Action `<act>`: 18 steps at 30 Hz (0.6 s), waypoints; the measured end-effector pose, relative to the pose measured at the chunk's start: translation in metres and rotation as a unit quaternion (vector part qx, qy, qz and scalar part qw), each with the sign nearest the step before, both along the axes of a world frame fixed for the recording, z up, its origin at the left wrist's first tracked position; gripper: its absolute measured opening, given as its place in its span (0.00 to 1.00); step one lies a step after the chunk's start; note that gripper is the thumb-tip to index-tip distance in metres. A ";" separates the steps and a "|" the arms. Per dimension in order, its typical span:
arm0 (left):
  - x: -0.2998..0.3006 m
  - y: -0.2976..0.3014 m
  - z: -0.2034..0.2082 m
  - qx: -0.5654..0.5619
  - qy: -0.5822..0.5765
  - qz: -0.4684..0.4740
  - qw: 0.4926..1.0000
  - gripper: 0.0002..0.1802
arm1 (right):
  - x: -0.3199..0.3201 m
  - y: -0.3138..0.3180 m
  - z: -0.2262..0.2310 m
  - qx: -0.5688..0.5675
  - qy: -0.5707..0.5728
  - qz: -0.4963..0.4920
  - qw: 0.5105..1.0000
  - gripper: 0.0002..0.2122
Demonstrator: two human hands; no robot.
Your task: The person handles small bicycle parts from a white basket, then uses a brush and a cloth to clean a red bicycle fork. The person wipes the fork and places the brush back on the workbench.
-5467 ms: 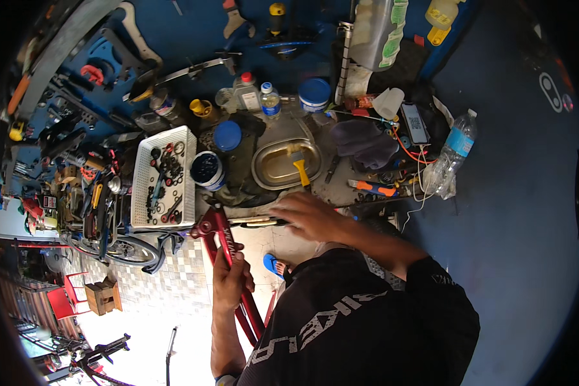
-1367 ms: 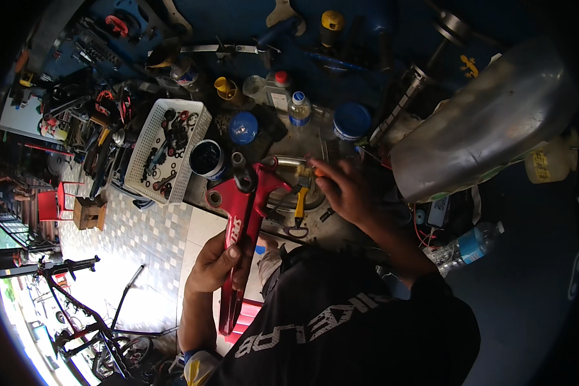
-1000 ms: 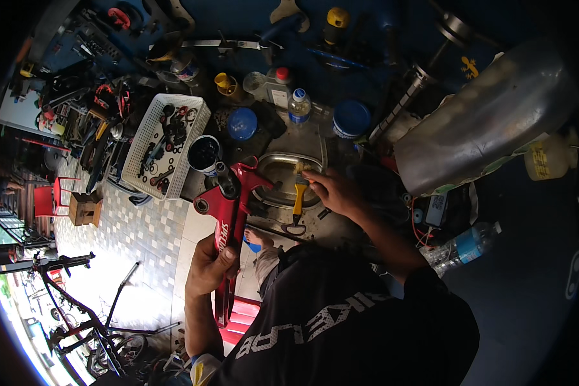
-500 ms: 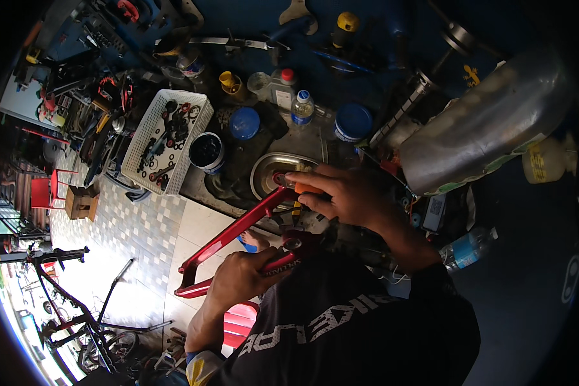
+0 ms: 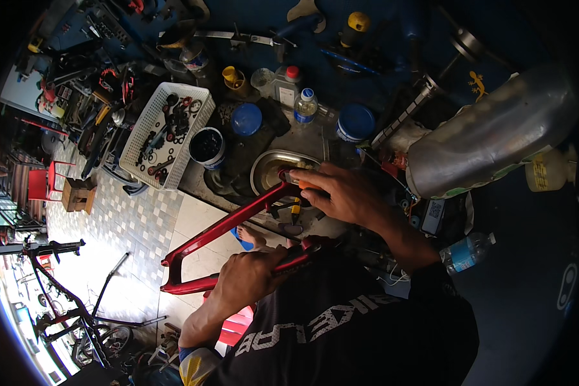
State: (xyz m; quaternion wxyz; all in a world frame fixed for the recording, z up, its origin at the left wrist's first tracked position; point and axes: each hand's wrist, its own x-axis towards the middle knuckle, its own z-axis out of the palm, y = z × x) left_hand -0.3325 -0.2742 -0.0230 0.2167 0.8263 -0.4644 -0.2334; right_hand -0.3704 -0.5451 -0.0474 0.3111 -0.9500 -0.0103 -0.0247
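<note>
I hold a red bicycle fork [image 5: 222,228] across my front, its two legs pointing left over the tiled floor. My left hand [image 5: 248,280] grips the lower leg near its crown end. My right hand [image 5: 341,193] is closed over the upper end of the fork, above an oval metal tray [image 5: 267,166] on the workbench. A small orange-handled tool shows under my right fingers. A yellow-handled tool [image 5: 295,209] lies just below that hand.
On the bench stand a white plastic basket of small parts [image 5: 149,125], a dark pot [image 5: 207,145], blue-lidded tubs [image 5: 356,122], small bottles [image 5: 305,106] and a large metal cylinder [image 5: 495,138]. Tools hang on the blue wall. A bicycle frame [image 5: 71,309] lies on the floor at left.
The fork swung from upright in my left hand to lying level with its legs pointing left. My right hand moved from the tray onto the fork's upper end.
</note>
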 end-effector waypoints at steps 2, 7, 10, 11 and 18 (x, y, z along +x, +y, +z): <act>0.000 -0.001 0.001 0.004 0.001 0.001 1.000 0.20 | 0.000 0.000 -0.001 -0.004 -0.003 -0.001 1.000 0.20; 0.000 -0.002 0.004 0.010 0.004 0.000 1.000 0.20 | 0.002 0.001 0.001 -0.018 0.015 -0.001 1.000 0.20; 0.001 -0.002 0.005 0.036 0.006 -0.010 0.999 0.21 | 0.002 0.002 0.000 -0.020 0.023 -0.005 1.000 0.20; 0.001 -0.002 0.005 0.053 0.009 -0.019 0.998 0.23 | 0.003 0.002 -0.001 -0.020 0.025 -0.005 0.999 0.20; -0.002 -0.003 0.002 0.052 -0.005 -0.027 0.998 0.23 | 0.004 0.003 0.002 -0.034 0.065 -0.005 0.997 0.20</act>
